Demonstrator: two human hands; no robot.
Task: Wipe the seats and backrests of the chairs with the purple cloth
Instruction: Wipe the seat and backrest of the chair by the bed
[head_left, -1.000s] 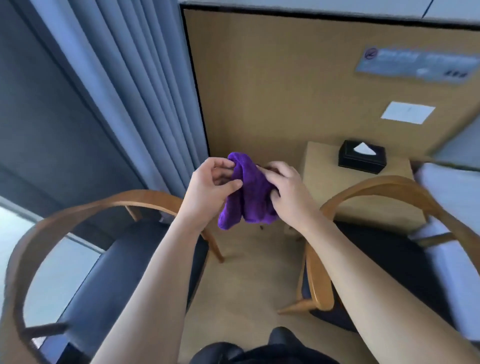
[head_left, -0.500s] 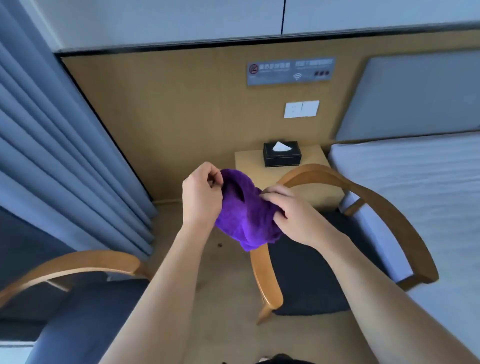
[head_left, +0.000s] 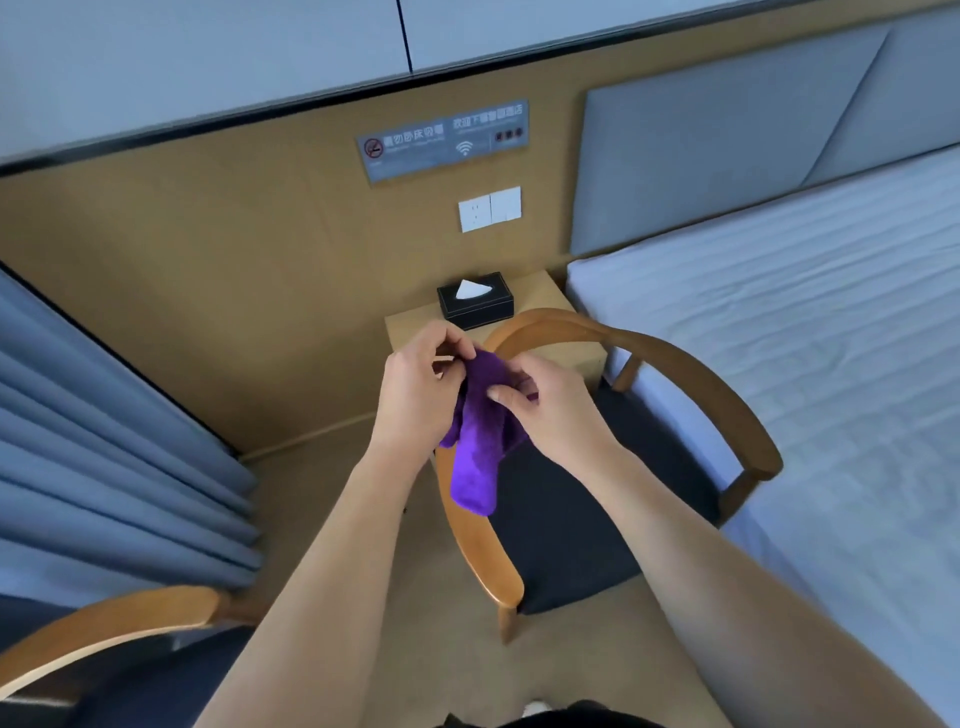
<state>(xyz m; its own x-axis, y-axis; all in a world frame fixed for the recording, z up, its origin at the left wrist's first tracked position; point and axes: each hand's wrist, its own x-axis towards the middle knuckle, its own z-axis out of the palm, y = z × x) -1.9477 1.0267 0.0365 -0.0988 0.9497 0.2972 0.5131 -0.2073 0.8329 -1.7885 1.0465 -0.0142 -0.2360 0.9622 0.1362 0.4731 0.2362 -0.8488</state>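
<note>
The purple cloth (head_left: 475, 457) hangs bunched between both hands, in the air above the left edge of a chair. My left hand (head_left: 415, 389) pinches its upper left edge and my right hand (head_left: 550, 410) pinches its upper right part. Below them stands a wooden armchair (head_left: 691, 374) with a curved backrest and a dark seat cushion (head_left: 582, 519). A second wooden armchair (head_left: 114, 623) with a dark blue seat shows at the lower left, partly cut off by the frame.
A small wooden side table (head_left: 410, 327) with a black tissue box (head_left: 475, 301) stands behind the chair against the wood-panelled wall. A bed with white sheets (head_left: 805, 364) fills the right side. Grey-blue curtains (head_left: 104, 441) hang on the left.
The view has swung right, bringing the right chair and bed into the centre. Both hands have kept hold of the cloth, which now hangs down longer between them.
</note>
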